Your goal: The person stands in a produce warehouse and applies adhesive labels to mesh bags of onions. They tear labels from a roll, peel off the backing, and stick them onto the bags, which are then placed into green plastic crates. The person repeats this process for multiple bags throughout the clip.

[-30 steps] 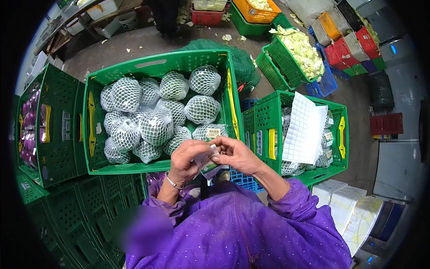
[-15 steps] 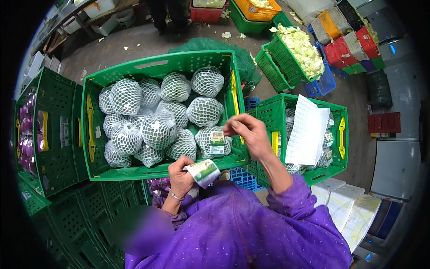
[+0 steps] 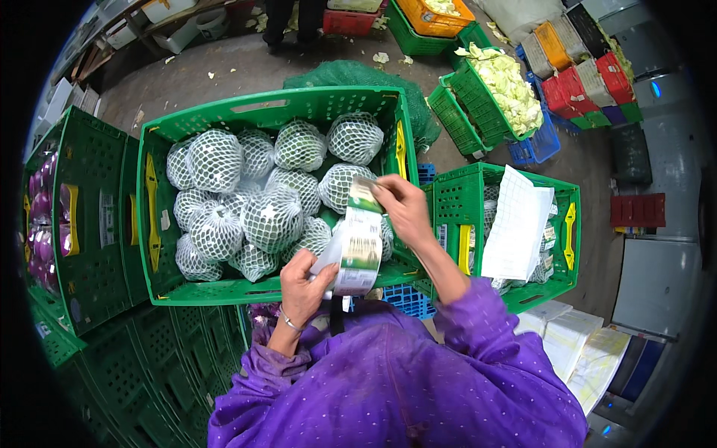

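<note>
My left hand (image 3: pixel 301 290), a bracelet at its wrist, is closed on a strip of green and white printed labels (image 3: pixel 360 257) at its lower end. The fingers of my right hand (image 3: pixel 407 213) pinch the upper end of the strip, a little blurred. The strip stretches between both hands over the near right corner of a large green crate (image 3: pixel 216 293). Inside lie several round, pale green vegetables in white foam nets (image 3: pixel 272 218). One netted vegetable (image 3: pixel 387 237) is mostly hidden behind the strip and my right hand.
White paper sheets (image 3: pixel 515 228) lie across a smaller green crate (image 3: pixel 448 196) on the right, over labelled netted pieces. Crates with purple vegetables (image 3: pixel 46 224) stand at the left. Beyond are a green mesh sack (image 3: pixel 351 75), leaf-filled crates (image 3: pixel 502 89) and a person's dark legs (image 3: pixel 291 21).
My right hand has moved from the labelled vegetable to the label strip and drawn its end upward. More of the strip shows, unrolled from my left hand.
</note>
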Action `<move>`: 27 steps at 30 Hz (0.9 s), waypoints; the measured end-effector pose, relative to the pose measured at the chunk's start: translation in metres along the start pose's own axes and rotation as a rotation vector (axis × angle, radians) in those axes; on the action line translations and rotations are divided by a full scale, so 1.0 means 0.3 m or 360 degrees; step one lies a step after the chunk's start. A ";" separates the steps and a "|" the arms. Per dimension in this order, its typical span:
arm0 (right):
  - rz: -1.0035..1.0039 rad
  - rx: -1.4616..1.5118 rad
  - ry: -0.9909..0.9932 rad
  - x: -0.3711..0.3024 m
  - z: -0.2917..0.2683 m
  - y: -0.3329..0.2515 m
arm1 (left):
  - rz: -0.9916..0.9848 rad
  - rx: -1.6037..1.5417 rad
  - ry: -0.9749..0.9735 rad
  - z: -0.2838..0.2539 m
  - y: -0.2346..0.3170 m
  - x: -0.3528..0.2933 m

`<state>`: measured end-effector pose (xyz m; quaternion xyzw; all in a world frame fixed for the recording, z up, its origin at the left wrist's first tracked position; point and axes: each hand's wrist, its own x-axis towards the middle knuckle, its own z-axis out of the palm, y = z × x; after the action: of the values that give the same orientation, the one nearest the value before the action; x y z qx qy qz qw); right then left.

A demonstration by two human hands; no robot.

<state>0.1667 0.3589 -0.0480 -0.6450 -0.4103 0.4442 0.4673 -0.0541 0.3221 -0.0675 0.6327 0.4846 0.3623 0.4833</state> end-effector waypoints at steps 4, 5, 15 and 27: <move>-0.0035 -0.0672 -0.0052 0.165 0.041 0.285 | 0.0098 -0.0143 0.0082 -0.053 0.039 -0.014; -0.0113 -0.0789 -0.0036 0.188 0.044 0.342 | -0.0043 -0.0302 0.0108 -0.063 0.027 -0.028; 0.0278 -0.0048 -0.0510 0.033 0.025 0.029 | 0.0251 -0.0681 0.0105 -0.048 0.056 0.114; 0.0265 0.0306 -0.0670 -0.046 0.082 -0.097 | -0.0176 -0.1025 -0.0017 0.006 0.031 0.228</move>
<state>0.1360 0.3583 -0.0214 -0.5225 -0.3998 0.6427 0.3924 -0.0315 0.3869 -0.0598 0.4219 0.3761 0.4670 0.6801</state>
